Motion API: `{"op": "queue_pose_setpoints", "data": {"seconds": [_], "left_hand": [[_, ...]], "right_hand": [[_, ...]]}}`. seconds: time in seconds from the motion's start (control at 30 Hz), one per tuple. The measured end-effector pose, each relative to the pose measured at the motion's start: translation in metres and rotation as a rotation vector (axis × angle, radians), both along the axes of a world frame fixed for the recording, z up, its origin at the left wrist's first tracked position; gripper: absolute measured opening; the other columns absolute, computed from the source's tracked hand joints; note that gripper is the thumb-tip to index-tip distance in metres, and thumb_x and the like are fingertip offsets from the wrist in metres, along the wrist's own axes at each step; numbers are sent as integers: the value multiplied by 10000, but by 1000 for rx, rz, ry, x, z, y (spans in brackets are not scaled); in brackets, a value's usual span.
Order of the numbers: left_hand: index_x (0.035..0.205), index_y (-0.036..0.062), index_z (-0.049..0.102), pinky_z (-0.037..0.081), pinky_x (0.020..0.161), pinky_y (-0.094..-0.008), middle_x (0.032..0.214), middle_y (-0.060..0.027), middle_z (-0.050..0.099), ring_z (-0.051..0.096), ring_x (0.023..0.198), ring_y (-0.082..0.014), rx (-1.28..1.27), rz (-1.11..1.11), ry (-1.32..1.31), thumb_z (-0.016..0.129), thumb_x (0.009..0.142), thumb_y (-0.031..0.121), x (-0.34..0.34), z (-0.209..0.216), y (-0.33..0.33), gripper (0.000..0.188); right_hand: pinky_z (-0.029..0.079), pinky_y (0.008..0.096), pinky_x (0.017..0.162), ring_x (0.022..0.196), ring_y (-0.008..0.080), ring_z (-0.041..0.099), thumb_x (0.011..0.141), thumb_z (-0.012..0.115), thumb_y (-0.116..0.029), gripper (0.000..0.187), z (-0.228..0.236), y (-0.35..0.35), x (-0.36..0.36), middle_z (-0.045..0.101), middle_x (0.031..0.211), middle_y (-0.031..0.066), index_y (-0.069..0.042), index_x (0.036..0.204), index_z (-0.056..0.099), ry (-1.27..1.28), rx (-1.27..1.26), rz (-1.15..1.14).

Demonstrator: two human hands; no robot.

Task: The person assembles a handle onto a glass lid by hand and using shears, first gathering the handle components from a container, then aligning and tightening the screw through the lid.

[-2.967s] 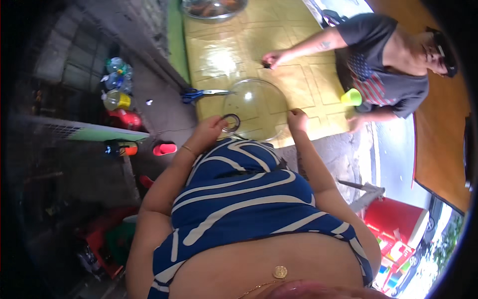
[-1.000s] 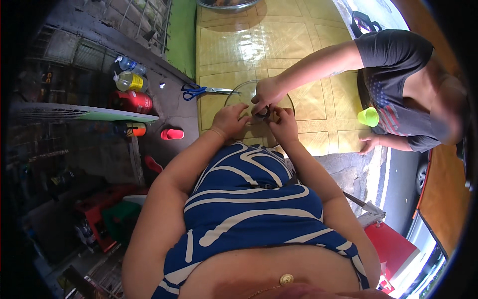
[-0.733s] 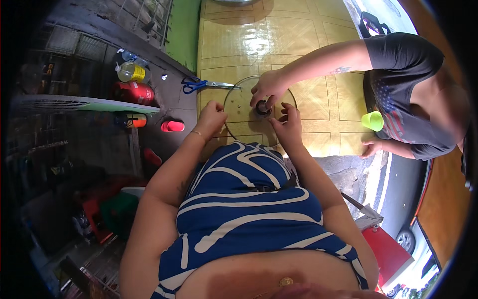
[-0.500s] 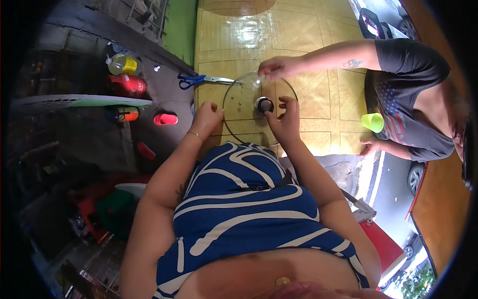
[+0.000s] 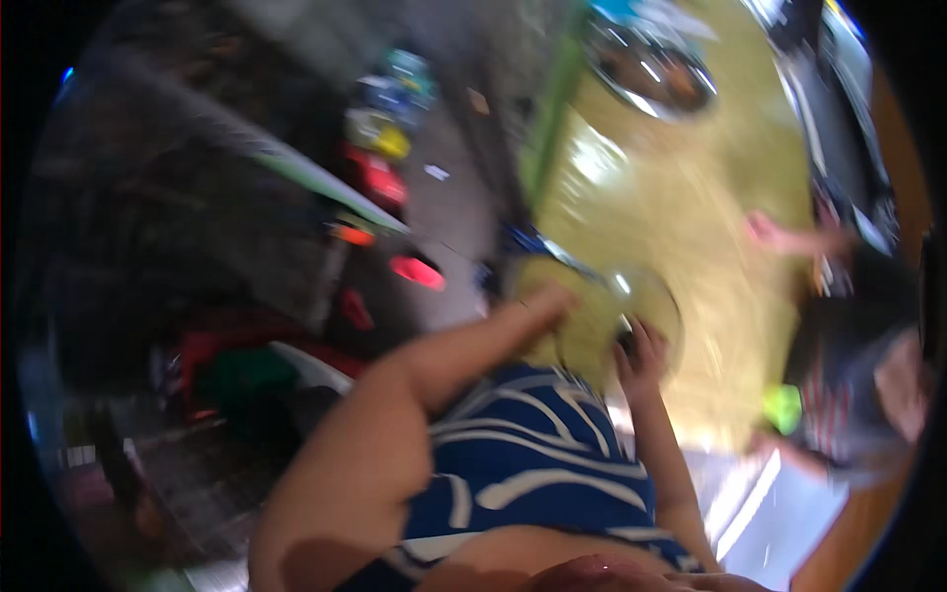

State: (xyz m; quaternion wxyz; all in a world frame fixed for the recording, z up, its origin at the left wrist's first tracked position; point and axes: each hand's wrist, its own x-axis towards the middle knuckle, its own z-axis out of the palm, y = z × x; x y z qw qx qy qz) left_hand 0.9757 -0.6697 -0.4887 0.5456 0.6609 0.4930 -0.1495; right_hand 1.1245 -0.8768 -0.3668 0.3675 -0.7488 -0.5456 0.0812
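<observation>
A round clear glass lid [image 5: 653, 294] lies on the yellow table in front of me, blurred by motion. My right hand [image 5: 643, 359] is at its dark knob [image 5: 624, 341], with the fingers curled against it. Beside the lid's left part is my left hand [image 5: 548, 302], too smeared to make out its fingers. Blue-handled scissors [image 5: 554, 251] rest on the table just beyond that hand, blades pointing toward the lid.
Across the yellow table [image 5: 720, 326], another person's hand [image 5: 767, 233] hovers at right, near a lime green cup [image 5: 782, 407]. A shiny metal tray [image 5: 681, 107] stands at the far end. Pink slippers [image 5: 418, 271] lie on the floor to the left.
The whole view has swung, bringing the metal tray into sight. The other person's hand has left the lid's rim and drawn back to the right. My right fingers have closed in on the knob.
</observation>
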Motion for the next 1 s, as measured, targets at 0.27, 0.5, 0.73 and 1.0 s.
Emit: {"op": "queue_pose_setpoints", "data": {"seconds": [0.27,0.5,0.73,1.0], "left_hand": [[1031,-6,684,547,845,-468,1033,-256,709,699,930,-421,390,-52,-268,667,817,302,36,120,-39,375],[972,6,728,542,880,-482,1034,-271,703,685,1005,-426,425,13,-106,652,835,274,21,123,-19,310],[913,17,729,541,621,-401,844,-153,721,700,727,-254,531,-253,-122,688,865,381,22,49,20,369],[800,84,645,251,390,-336,593,-14,486,356,435,-130,-305,259,-286,655,934,462,21,111,-14,401]], "right_hand": [[433,496,960,1096,405,552,749,719,-126,551,-10,-5,1,619,1260,197,-62,1287,614,-78,40,5],[428,471,1006,1131,391,520,707,773,-92,591,-10,-12,5,621,1245,154,-102,1279,626,-27,46,-35],[433,450,1006,1125,366,525,688,782,-75,610,-9,-2,-4,630,1235,129,-113,1278,631,-33,87,-2],[419,461,1017,1133,385,514,734,770,-118,607,1,-27,12,608,1258,184,-57,1314,600,-14,105,15]]}}
